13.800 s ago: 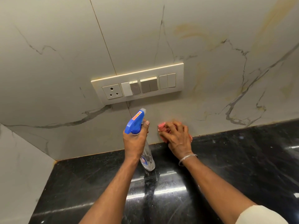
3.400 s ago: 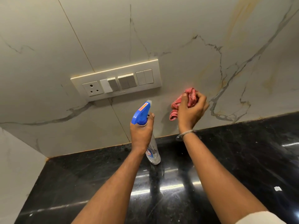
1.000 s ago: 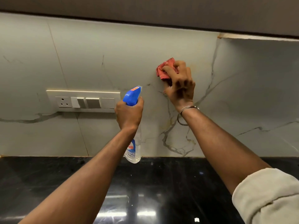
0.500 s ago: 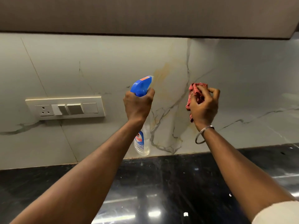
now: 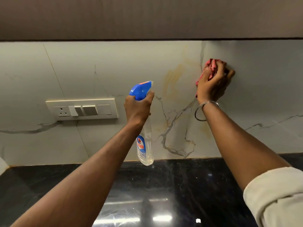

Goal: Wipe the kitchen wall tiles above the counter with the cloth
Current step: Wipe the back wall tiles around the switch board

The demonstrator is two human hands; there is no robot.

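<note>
My right hand (image 5: pixel 213 82) presses a crumpled red cloth (image 5: pixel 209 67) flat against the pale marble-look wall tiles (image 5: pixel 114 66), high up near the underside of the upper cabinet. Most of the cloth is hidden under my fingers. My left hand (image 5: pixel 138 107) grips the neck of a clear spray bottle (image 5: pixel 145 143) with a blue trigger head, held upright in the air in front of the wall, nozzle aimed at the tiles. Yellowish streaks mark the tile between the two hands.
A cream switch panel (image 5: pixel 82 109) with a socket is set in the wall at the left. A dark upper cabinet (image 5: pixel 147 17) overhangs the tiles. The glossy black counter (image 5: pixel 164 194) runs below, with a small white speck near its front.
My right hand has gone up and to the right with the cloth, from away from the wall to pressed on the tile. The left hand keeps the bottle raised.
</note>
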